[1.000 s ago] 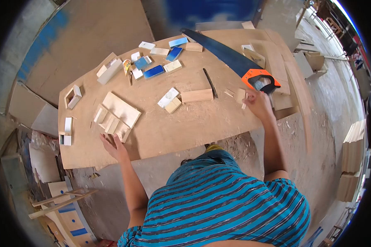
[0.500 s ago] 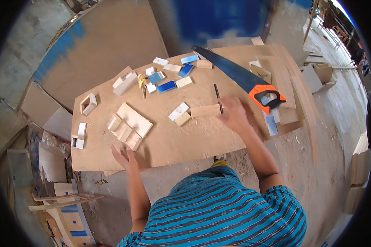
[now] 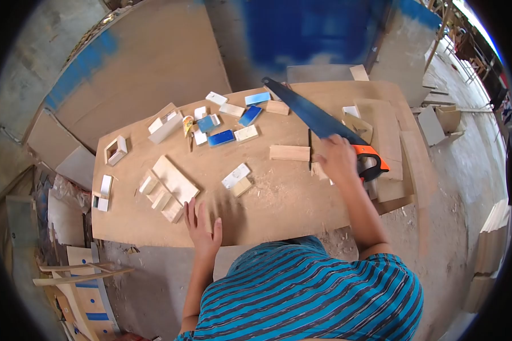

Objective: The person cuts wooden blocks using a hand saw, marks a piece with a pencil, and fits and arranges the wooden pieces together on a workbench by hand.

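My left hand (image 3: 203, 230) is open, fingers spread, over the near edge of the workbench. Its fingertips are beside the corner of a pale wooden assembly (image 3: 176, 177), a flat board with small blocks along one side. My right hand (image 3: 337, 159) is palm down and curled, its fingertips against the blade of a hand saw (image 3: 307, 112) with an orange and black handle. A bit of pale wood (image 3: 322, 173) shows under this hand; what the fingers hold is hidden. Left of it lie a thin black stick (image 3: 310, 149) and a rectangular wooden block (image 3: 290, 153).
Several blue, white and bare blocks, including a dark blue block (image 3: 221, 137), lie at the back of the bench (image 3: 256, 219). Small wooden frames (image 3: 116, 150) stand at the left. Long boards (image 3: 384, 136) lie on the right, beneath the saw handle. Sawdust is scattered about.
My left hand has moved right and forward, to the corner of the wooden assembly. My right hand has moved right, off the end of the wooden block, to the saw blade.
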`<state>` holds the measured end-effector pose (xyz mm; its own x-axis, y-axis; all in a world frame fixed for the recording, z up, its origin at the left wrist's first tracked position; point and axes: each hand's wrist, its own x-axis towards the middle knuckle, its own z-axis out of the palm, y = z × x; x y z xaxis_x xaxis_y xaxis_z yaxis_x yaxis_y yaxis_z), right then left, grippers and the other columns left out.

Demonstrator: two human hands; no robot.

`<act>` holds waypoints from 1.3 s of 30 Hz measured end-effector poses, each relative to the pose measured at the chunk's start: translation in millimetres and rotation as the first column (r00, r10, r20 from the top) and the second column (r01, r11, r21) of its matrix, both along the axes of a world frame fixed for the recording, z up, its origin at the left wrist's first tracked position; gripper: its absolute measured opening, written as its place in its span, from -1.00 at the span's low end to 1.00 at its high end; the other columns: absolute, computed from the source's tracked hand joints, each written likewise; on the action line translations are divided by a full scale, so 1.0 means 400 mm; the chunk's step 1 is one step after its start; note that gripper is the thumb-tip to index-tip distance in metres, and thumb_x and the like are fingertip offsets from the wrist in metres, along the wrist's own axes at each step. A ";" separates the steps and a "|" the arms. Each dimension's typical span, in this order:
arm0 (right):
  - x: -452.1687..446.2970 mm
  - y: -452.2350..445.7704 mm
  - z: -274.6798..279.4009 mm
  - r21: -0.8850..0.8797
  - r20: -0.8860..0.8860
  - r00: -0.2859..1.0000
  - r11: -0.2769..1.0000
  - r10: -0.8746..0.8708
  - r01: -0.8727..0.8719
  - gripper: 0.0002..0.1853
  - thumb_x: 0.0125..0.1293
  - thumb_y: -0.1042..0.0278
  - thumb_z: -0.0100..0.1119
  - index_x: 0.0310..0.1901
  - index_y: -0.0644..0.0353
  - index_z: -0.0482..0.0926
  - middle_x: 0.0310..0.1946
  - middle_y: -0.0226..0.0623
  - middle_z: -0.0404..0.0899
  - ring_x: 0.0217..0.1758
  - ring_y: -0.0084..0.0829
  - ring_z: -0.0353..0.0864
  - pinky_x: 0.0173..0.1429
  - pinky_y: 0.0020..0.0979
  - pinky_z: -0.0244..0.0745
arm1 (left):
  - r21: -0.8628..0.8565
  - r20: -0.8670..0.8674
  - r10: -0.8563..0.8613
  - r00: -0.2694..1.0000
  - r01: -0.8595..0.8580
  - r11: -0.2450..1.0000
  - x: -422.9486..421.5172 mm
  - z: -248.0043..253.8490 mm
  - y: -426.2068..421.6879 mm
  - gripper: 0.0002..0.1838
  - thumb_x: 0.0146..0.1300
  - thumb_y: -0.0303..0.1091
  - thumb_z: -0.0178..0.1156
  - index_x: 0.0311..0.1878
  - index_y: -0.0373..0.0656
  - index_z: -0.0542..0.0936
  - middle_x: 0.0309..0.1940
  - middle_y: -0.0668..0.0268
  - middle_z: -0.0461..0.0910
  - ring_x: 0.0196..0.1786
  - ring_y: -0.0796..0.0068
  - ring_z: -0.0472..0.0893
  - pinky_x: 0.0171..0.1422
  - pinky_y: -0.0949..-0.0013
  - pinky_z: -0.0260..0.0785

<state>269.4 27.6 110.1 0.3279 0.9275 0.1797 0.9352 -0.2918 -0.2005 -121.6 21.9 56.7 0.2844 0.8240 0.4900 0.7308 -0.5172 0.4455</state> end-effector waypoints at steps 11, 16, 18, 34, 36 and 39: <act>0.130 -0.158 0.022 -0.103 -0.027 0.994 0.989 -0.107 0.104 -0.42 -0.10 0.29 0.48 0.01 0.20 0.52 -0.02 -0.14 0.50 0.13 -0.14 0.46 0.22 -0.13 0.35 | -0.070 -0.056 -0.182 0.982 0.178 0.982 0.265 0.001 0.207 -0.44 0.13 -0.28 0.27 0.22 -0.19 0.45 0.28 0.05 0.36 0.37 -0.14 0.24 0.41 -0.09 0.11; 0.137 -0.226 -0.041 -0.056 0.061 0.998 0.998 -0.003 0.006 -0.41 -0.16 0.35 0.46 0.00 0.23 0.51 -0.04 -0.14 0.48 0.13 -0.12 0.45 0.29 -0.08 0.27 | -0.089 -0.132 -0.174 0.976 0.163 0.983 0.321 -0.033 0.238 -0.42 0.10 -0.25 0.29 0.22 -0.15 0.46 0.29 0.08 0.37 0.39 -0.10 0.24 0.43 -0.03 0.11; 0.143 -0.228 -0.053 0.035 0.182 0.978 0.994 0.100 -0.108 -0.55 -0.14 0.35 0.39 -0.13 0.24 0.53 -0.14 -0.13 0.52 0.03 -0.13 0.49 0.27 -0.09 0.26 | -0.136 -0.124 -0.166 0.978 0.149 0.979 0.325 -0.052 0.240 -0.42 0.11 -0.25 0.29 0.23 -0.14 0.46 0.29 0.09 0.36 0.39 -0.09 0.24 0.43 -0.04 0.11; 0.124 -0.303 -0.082 0.301 0.094 0.991 0.952 -0.090 0.057 -0.77 0.04 0.33 0.25 -0.31 0.27 0.51 -0.32 -0.10 0.51 -0.14 -0.04 0.51 0.07 -0.05 0.31 | -0.139 -0.122 -0.280 0.952 0.263 0.955 0.319 -0.062 0.235 -0.46 0.12 -0.21 0.27 0.18 -0.18 0.50 0.22 0.06 0.43 0.36 -0.05 0.30 0.44 0.01 0.13; 0.123 -0.307 -0.085 0.353 0.128 0.975 0.927 -0.182 0.127 -0.77 0.03 0.33 0.27 -0.33 0.26 0.50 -0.31 -0.10 0.53 -0.11 -0.05 0.53 0.11 -0.07 0.32 | -0.113 -0.128 -0.331 0.935 0.318 0.941 0.314 -0.077 0.244 -0.46 0.12 -0.20 0.28 0.19 -0.16 0.49 0.24 0.08 0.42 0.37 -0.01 0.29 0.43 -0.01 0.13; 0.133 -0.329 -0.096 0.380 0.117 0.945 0.893 -0.306 0.242 -0.78 0.02 0.34 0.30 -0.34 0.24 0.51 -0.30 -0.11 0.56 -0.07 -0.07 0.55 0.13 -0.11 0.34 | -0.089 -0.122 -0.379 0.917 0.370 0.925 0.307 -0.084 0.245 -0.45 0.11 -0.20 0.29 0.18 -0.16 0.50 0.24 0.09 0.42 0.38 0.01 0.29 0.43 -0.01 0.12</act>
